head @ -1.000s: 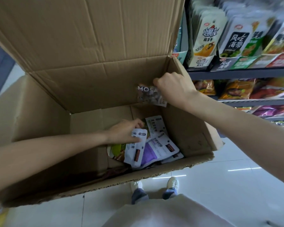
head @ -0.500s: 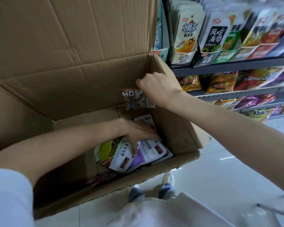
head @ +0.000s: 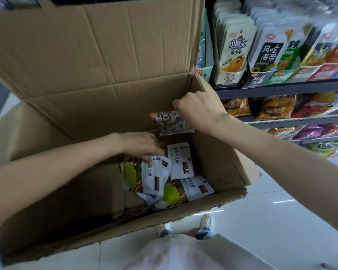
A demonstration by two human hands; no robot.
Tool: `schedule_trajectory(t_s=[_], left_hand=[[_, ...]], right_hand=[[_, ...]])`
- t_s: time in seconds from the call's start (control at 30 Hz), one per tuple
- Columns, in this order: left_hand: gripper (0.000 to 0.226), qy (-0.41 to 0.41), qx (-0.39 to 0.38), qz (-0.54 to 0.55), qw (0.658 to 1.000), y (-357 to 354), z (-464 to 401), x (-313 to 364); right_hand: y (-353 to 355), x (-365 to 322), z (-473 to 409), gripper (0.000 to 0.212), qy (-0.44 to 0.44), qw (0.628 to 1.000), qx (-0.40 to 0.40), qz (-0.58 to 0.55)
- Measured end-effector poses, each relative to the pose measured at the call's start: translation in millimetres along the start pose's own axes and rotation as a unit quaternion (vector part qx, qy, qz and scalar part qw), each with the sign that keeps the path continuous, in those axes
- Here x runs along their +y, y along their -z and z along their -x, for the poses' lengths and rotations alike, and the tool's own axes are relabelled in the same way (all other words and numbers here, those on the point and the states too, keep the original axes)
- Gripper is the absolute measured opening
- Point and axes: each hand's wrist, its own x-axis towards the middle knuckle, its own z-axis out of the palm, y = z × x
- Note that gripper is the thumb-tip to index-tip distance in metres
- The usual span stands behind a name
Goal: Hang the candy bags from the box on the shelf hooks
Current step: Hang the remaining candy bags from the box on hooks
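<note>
An open cardboard box (head: 220,168) stands on the floor with its big flap up. Inside lie several candy bags (head: 180,164), white with green and purple print. My left hand (head: 142,144) reaches down into the box and its fingers grip the top of one white bag (head: 156,174). My right hand (head: 199,111) hovers at the box's right rim and holds a clear bag marked MOSA (head: 171,123) by its top edge, above the pile.
A dark shelf unit (head: 281,87) stands to the right, packed with hanging and boxed snack packs (head: 236,53). Lower shelves carry more bright bags (head: 277,107). The white tiled floor (head: 271,221) and my shoes (head: 206,224) show below the box.
My left hand moved across the pile, from pressing flat on the bags to gripping a white one. The bags shifted. My right hand kept the MOSA bag near the rim.
</note>
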Motion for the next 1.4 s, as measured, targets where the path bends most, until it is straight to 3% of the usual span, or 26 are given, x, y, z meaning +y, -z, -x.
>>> schedule_trajectory(t_s=[0.07,0.13,0.2,0.27,0.37,0.43,0.6,0.67,0.73,0.8,0.87,0.97,1.1,1.23,1.4], left_hand=[[0.047,0.021,0.033,-0.009,0.999,9.7,21.0,-2.0],[0.021,0.139,0.066,0.061,0.986,44.5,41.3,5.3],[0.021,0.2,0.185,0.097,0.957,80.5,59.5,12.3],[0.023,0.256,0.324,0.167,0.895,104.2,71.3,17.5],[0.011,0.297,0.425,0.28,0.808,130.3,71.8,20.2],[0.014,0.303,0.455,0.329,0.77,143.7,63.5,20.7],[0.025,0.243,0.482,0.469,0.699,174.4,27.4,38.2],[0.024,0.244,0.506,0.447,0.696,190.7,6.4,46.5],[0.021,0.255,0.551,0.428,0.669,208.8,-18.1,52.7],[0.025,0.254,0.602,0.438,0.617,227.6,-44.2,56.7],[0.027,0.241,0.635,0.449,0.581,245.6,-74.2,62.2],[0.028,0.237,0.643,0.465,0.561,266.2,-129.5,72.7],[0.026,0.283,0.635,0.426,0.579,278.0,-198.0,76.1],[0.036,0.31,0.638,0.391,0.586,291.4,-236.7,74.2],[0.033,0.284,0.583,0.376,0.662,316.0,-275.7,61.4]], right_hand=[[-6.1,6.6,1.0,0.012,-0.022,0.996,0.081,-0.042],[-5.9,10.7,5.3,0.008,-0.052,0.981,0.16,-0.101],[1.4,13.4,11.0,0.007,-0.053,0.956,0.222,-0.184],[14.1,12.9,15.9,0.008,-0.06,0.921,0.262,-0.282],[34.5,12.6,20.1,0.004,-0.088,0.835,0.288,-0.461],[49.8,15.7,23.1,0.004,-0.108,0.766,0.29,-0.563],[80.9,40.9,34.8,0.012,-0.085,0.643,0.317,-0.692],[88.3,58.8,42.3,0.011,-0.07,0.608,0.323,-0.722],[91.5,83.5,54.6,0.009,-0.049,0.578,0.326,-0.746],[86.9,112.2,70.0,0.021,-0.02,0.575,0.296,-0.762],[76.0,139.8,86.1,0.025,-0.016,0.6,0.229,-0.766],[61.2,179.5,112.6,0.014,-0.042,0.63,0.191,-0.752],[63.4,243.7,149.7,0.01,-0.108,0.6,0.295,-0.735],[67.8,311.3,181.4,0.012,-0.137,0.659,0.427,-0.603],[70.1,360.6,176.4,0.017,-0.147,0.675,0.48,-0.541]])
